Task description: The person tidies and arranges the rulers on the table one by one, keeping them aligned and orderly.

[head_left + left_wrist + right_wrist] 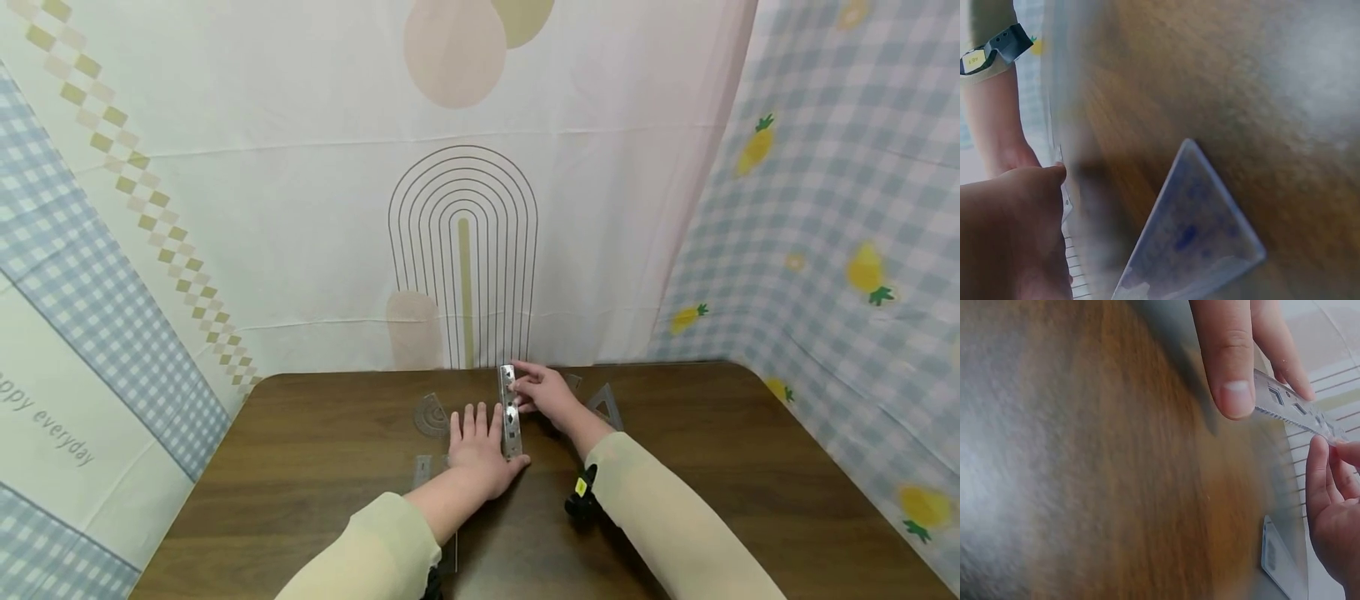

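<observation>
A clear stencil ruler (509, 412) with cut-out shapes and a wavy edge stands between both hands, its long side pointing away from me. At its far right side my right hand (551, 398) pinches it with thumb and fingers; in the right wrist view a large fingertip (1235, 397) lies beside the ruler (1300, 409). My left hand (477, 454) spreads its fingers along the left edge, thumb by the near end. From the right wrist view, that left hand (1335, 519) pinches the ruler's other end. The left wrist view mostly hides the ruler behind the left hand (1016, 237).
On the brown wooden table (300, 467) lie a clear protractor (431, 417), another ruler (422, 471) left of the left hand, and a set square (606, 406) behind the right wrist. A clear triangle (1194, 219) shows below the left wrist. Patterned cloths (322, 208) hang behind.
</observation>
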The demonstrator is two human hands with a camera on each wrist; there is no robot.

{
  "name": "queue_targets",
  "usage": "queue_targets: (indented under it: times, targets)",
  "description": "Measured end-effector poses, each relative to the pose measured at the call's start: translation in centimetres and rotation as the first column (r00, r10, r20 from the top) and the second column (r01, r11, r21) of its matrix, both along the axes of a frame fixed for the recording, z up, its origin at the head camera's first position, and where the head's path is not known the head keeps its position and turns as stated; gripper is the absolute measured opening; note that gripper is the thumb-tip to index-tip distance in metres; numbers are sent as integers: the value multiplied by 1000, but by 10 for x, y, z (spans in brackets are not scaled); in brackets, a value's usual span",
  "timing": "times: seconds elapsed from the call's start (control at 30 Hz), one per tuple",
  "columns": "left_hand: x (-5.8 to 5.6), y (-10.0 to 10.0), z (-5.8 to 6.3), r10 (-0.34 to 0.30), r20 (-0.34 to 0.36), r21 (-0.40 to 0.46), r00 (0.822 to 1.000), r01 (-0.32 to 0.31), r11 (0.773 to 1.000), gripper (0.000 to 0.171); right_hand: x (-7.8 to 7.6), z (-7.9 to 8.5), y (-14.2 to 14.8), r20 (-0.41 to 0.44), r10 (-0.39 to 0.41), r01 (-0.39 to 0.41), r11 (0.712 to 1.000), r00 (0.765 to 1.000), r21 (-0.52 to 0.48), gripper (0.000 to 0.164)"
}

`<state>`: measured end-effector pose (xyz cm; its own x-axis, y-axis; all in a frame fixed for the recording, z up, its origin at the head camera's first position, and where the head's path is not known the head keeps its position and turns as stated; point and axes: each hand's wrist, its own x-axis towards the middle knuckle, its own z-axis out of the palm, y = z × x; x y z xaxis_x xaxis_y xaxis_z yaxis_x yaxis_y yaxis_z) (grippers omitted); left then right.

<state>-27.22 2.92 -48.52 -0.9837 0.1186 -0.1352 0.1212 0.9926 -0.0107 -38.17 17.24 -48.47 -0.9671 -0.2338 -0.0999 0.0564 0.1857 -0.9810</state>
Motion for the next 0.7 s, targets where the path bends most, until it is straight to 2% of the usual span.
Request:
queue_targets:
  times: [0.13,0.43,0.7]
  targets:
    - [5,-4,1,-12,2,9,1000,12,1000,98,5,0,-2,15,-10,11,1000,1000,-19,51]
    - [18,-12,7,-48,-42,6,998,48,999,96,17,1,-6,38,-29,32,998,999,-61,50]
    - [26,-19,5,-74,-88,13,993,76,997,98,29,1,-10,47,-45,48,996,998,-70,49]
